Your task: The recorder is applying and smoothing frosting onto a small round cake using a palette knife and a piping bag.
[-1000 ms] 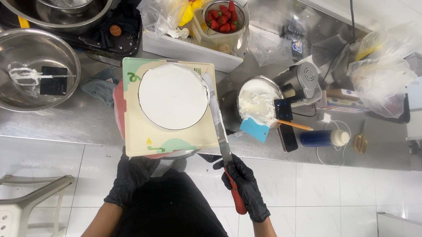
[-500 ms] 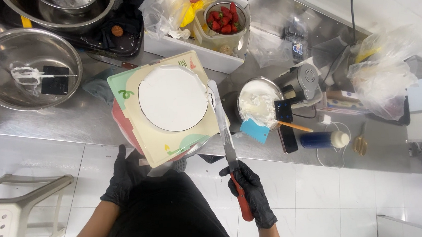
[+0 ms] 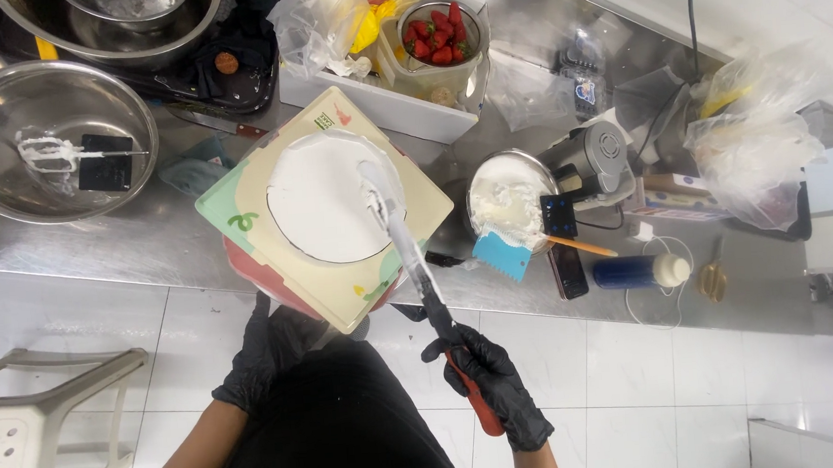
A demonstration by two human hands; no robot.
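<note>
A round white frosted cake [image 3: 320,200] sits on a square cream board [image 3: 236,204] atop a red turntable [image 3: 246,275] at the counter's front edge. My right hand [image 3: 488,382], in a black glove, grips the red handle of a long spatula knife [image 3: 407,245]. Its cream-smeared blade lies across the cake's right side. My left hand [image 3: 267,350], also gloved in black, rests under the turntable's near edge and touches it.
A steel bowl of white cream [image 3: 508,197] with a blue scraper [image 3: 502,255] stands to the right. A large steel bowl with a whisk [image 3: 48,144] is at left. Strawberries in a container [image 3: 435,34] sit behind. A white plastic stool [image 3: 26,433] stands low left.
The board and cake have turned further, so a corner now points at me. The spatula blade has moved from beside the board onto the cake's right side.
</note>
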